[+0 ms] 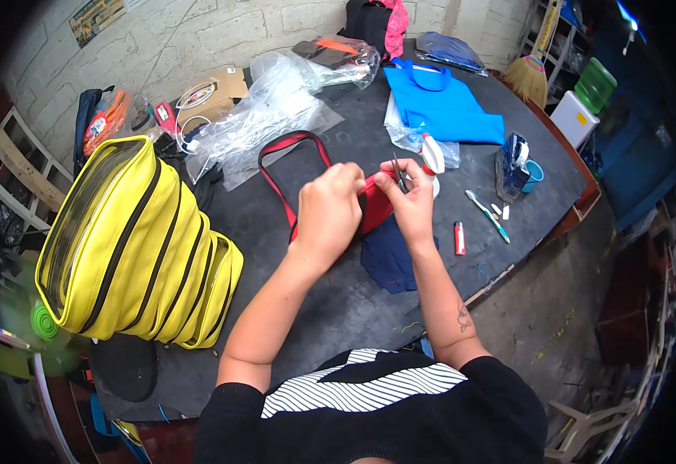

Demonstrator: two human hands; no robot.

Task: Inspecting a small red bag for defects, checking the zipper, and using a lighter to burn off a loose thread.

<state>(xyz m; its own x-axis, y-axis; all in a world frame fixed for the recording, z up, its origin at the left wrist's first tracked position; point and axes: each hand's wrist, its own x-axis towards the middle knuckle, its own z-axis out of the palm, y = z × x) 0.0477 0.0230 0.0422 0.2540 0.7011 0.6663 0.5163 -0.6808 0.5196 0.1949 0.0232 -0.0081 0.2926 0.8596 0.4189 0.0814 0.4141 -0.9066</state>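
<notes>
A red bag (379, 207) with black trim lies in front of me, its red and black strap (269, 175) looping out to the left. My left hand (328, 207) is closed at the bag's upper edge, fingertips pinched on the red fabric; the fingers partly hide what is in them. Small dark thread snips (400, 176) point up from my right hand (413, 203), whose fingers are closed round them at the bag's right end. Under the bag and my right wrist lies a dark blue cloth (389, 259).
Yellow stacked zip cases (133, 247) stand at left. Clear plastic bags (276, 100) and a blue tote bag (446, 104) lie farther back. To the right are a spray bottle (432, 155), a red lighter (460, 238), a toothbrush (488, 216) and a blue cup (533, 175).
</notes>
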